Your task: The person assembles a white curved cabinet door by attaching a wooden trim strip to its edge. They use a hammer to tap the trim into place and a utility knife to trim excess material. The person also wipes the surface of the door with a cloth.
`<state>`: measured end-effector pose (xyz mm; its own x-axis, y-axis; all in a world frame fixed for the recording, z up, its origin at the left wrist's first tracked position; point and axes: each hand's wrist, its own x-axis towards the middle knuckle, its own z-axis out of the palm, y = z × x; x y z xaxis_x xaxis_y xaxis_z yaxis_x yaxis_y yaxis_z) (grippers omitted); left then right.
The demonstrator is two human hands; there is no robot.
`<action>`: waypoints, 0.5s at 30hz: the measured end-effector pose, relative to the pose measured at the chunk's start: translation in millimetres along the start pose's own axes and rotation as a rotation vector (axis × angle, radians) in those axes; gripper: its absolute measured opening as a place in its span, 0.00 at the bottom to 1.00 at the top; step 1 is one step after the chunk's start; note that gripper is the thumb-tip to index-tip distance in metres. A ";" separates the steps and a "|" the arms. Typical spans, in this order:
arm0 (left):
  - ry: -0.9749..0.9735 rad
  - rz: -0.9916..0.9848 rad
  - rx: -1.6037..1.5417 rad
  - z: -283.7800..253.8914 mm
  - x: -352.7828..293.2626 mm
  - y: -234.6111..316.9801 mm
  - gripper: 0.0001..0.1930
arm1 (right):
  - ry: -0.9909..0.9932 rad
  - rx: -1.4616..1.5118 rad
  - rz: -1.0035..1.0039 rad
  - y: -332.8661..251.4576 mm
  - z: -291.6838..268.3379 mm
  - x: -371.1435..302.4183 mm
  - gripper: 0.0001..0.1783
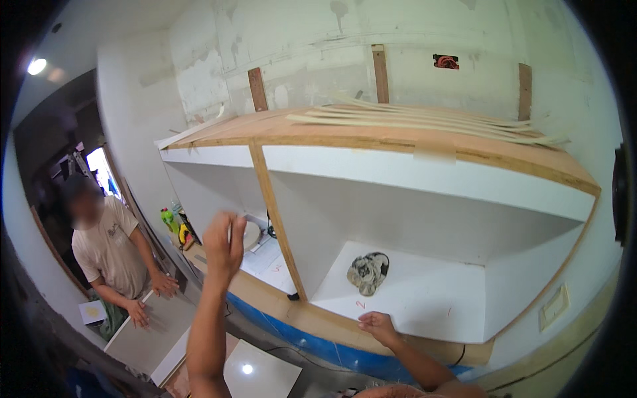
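My left hand [225,244] is raised in front of the cabinet's left compartment, its fingers bent and drawn together; whatever may be in them does not show. My right hand [378,328] is low by the front edge of the right compartment, fingers loosely bent and apart, with nothing visible in them. Before me stands a white-lined cabinet [371,171] with raw wood edges. A crumpled camouflage-patterned cap or cloth [368,272] lies on its right compartment floor, beyond my right hand. Behind my left hand, a round pale roll [251,235] sits in the left compartment.
Several thin pale strips [424,122] lie along the cabinet top. At the left, a person [109,242] rests both hands on a pale panel [149,331]. A glossy white panel [261,371] is below me. Blue sheeting [298,338] runs under the wooden ledge; a green bottle [168,219] stands at its far end.
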<state>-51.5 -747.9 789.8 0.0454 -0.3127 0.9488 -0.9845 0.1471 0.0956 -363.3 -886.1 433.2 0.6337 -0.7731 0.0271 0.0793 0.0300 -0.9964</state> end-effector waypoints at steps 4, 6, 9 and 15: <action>0.025 -0.005 -0.064 31.6 157.5 16.3 0.16 | 0.054 -0.080 0.018 5.9 -47.5 1.6 0.10; -0.151 -0.143 -0.069 56.2 213.8 3.8 0.17 | 0.114 -0.196 0.062 21.3 -74.4 -0.9 0.12; -0.433 -0.195 -0.073 83.5 258.7 1.7 0.17 | 0.203 -0.448 -0.026 27.5 -98.1 2.5 0.18; -0.789 0.013 0.196 140.5 323.9 39.6 0.18 | 0.293 -0.585 -0.050 37.0 -153.4 -0.3 0.15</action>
<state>-99.6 -975.2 1058.6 -0.0268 -0.8924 0.4504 -0.9992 0.0112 -0.0374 -478.6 -981.9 384.0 0.3974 -0.9078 0.1342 -0.3807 -0.2962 -0.8760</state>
